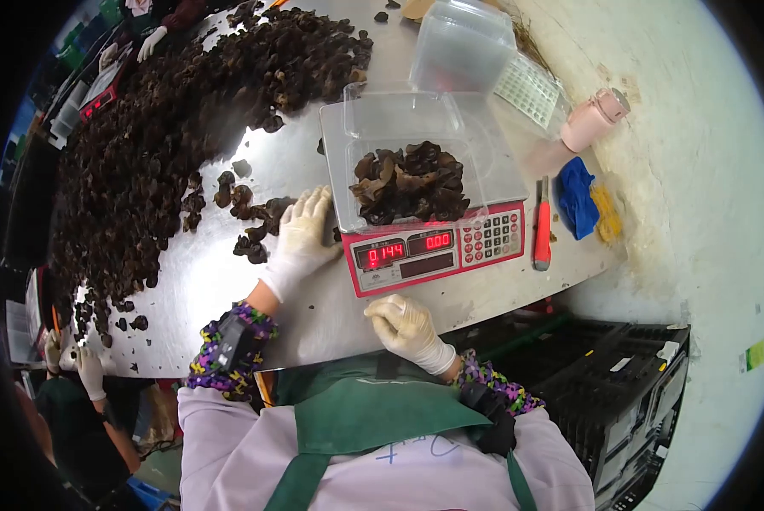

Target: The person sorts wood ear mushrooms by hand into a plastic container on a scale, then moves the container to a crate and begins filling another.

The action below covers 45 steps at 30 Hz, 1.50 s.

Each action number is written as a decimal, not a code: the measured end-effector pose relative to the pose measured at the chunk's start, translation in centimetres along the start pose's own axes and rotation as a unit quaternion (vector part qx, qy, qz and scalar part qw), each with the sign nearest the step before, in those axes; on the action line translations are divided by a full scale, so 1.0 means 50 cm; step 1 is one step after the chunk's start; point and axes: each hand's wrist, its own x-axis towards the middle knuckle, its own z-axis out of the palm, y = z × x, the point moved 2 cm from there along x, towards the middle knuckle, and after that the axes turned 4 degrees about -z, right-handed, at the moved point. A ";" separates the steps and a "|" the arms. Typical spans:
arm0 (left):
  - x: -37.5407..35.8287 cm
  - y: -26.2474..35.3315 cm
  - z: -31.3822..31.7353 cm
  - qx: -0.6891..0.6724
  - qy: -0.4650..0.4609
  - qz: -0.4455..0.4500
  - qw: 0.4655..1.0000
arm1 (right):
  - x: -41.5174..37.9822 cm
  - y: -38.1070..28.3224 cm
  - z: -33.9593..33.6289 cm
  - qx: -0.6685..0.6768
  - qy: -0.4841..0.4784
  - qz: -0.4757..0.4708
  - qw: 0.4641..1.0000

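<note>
My left hand (305, 240), in a white glove, lies on the metal table just left of the scale, fingers stretched out and holding nothing. Its fingertips are beside a few dark wood ear mushrooms (271, 213). In front of the scale, my gloved right hand (409, 330) is closed, fingers curled in, with nothing visible in it. The red and silver digital scale (433, 251) reads 0.144. On its plate stands an open clear plastic box (365, 128) with a clump of wood ear mushrooms (409, 183) in it; its lid is folded back.
A large mushroom heap (160, 145) covers the table's left side. Behind the scale are stacked clear boxes (463, 47) and a label sheet (531, 92). To the right are a pink bottle (593, 121), a red-handled knife (542, 230) and a blue cloth (576, 198). Co-workers' gloved hands (90, 370) show at left.
</note>
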 end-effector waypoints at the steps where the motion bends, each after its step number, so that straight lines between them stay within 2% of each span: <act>1: 0.010 0.013 0.004 0.006 0.018 -0.001 1.000 | 0.002 0.000 0.001 0.003 0.005 0.002 1.000; 6: 0.033 0.018 0.008 -0.004 0.025 -0.002 1.000 | 0.002 -0.004 0.000 -0.013 -0.011 0.024 1.000; 8: 0.019 0.017 -0.009 -0.033 0.093 0.065 0.993 | -0.001 0.000 0.001 -0.023 -0.004 0.007 1.000; 9: 0.013 0.014 -0.011 -0.035 0.093 0.067 0.993 | 0.009 -0.009 -0.010 -0.026 -0.003 0.008 1.000; 11: -0.001 0.002 -0.011 -0.022 0.098 -0.002 0.995 | 0.051 -0.051 -0.067 -0.095 0.007 -0.083 0.992; 12: -0.012 -0.011 -0.008 -0.066 0.139 0.030 0.988 | 0.078 -0.063 -0.101 -0.130 0.030 -0.109 0.985; 14: -0.035 -0.034 -0.008 -0.093 0.162 0.040 0.982 | 0.142 -0.071 -0.167 -0.204 0.064 -0.125 0.969; 15: -0.045 -0.041 -0.017 -0.136 0.165 0.035 0.976 | 0.172 -0.065 -0.195 -0.276 0.063 -0.096 0.954; 16: -0.046 -0.051 -0.021 -0.176 0.203 0.040 0.962 | 0.215 -0.070 -0.225 -0.298 0.046 -0.079 0.950; 19: -0.047 -0.042 -0.085 -0.341 0.193 -0.030 0.920 | 0.293 -0.042 -0.256 -0.359 -0.070 -0.068 0.928; 20: -0.042 -0.037 -0.105 -0.362 0.223 -0.013 0.905 | 0.308 -0.033 -0.257 -0.360 -0.114 -0.065 0.924; 22: -0.038 -0.007 -0.156 -0.452 0.213 -0.036 0.865 | 0.323 -0.011 -0.257 -0.354 -0.130 -0.074 0.923; 24: -0.031 0.024 -0.199 -0.449 0.222 -0.046 0.864 | 0.332 0.008 -0.252 -0.350 -0.147 -0.082 0.921; 26: -0.020 0.069 -0.241 -0.482 0.181 -0.068 0.854 | 0.334 0.024 -0.248 -0.351 -0.176 -0.088 0.915; 27: -0.006 0.086 -0.245 -0.502 0.198 -0.040 0.841 | 0.332 0.034 -0.248 -0.352 -0.174 -0.088 0.915; 28: 0.007 0.099 -0.249 -0.502 0.198 -0.038 0.841 | 0.329 0.043 -0.253 -0.293 -0.143 -0.070 0.943; 29: 0.020 0.113 -0.256 -0.456 0.213 -0.006 0.864 | 0.328 0.050 -0.261 -0.232 -0.111 -0.053 0.965; 30: 0.030 0.129 -0.264 -0.408 0.226 0.025 0.884 | 0.327 0.051 -0.270 -0.233 -0.111 -0.054 0.965; 32: 0.046 0.160 -0.273 -0.410 0.221 0.031 0.884 | 0.321 0.056 -0.297 -0.056 0.006 0.047 0.997; 33: 0.057 0.173 -0.273 -0.422 0.211 0.048 0.881 | 0.314 0.060 -0.304 0.038 0.050 0.115 0.991; 34: 0.067 0.185 -0.273 -0.433 0.200 0.065 0.876 | 0.311 0.066 -0.311 0.037 0.053 0.116 0.991; 36: 0.087 0.205 -0.267 -0.427 0.184 0.067 0.883 | 0.304 0.095 -0.324 0.253 0.127 0.209 0.936; 38: 0.106 0.228 -0.261 -0.389 0.202 0.143 0.887 | 0.297 0.105 -0.330 0.253 0.147 0.217 0.931; 40: 0.122 0.252 -0.256 -0.398 0.181 0.164 0.885 | 0.287 0.120 -0.334 0.359 0.149 0.264 0.883; 42: 0.126 0.270 -0.254 -0.388 0.066 0.166 0.904 | 0.282 0.122 -0.334 0.388 0.158 0.260 0.870; 43: 0.126 0.270 -0.245 -0.344 0.152 0.215 0.901 | 0.280 0.119 -0.334 0.429 0.170 0.263 0.847; 44: 0.123 0.264 -0.246 -0.343 0.152 0.214 0.902 | 0.278 0.118 -0.334 0.470 0.182 0.264 0.822; 45: 0.116 0.251 -0.250 -0.295 0.180 0.199 0.917 | 0.275 0.120 -0.335 0.473 0.182 0.264 0.820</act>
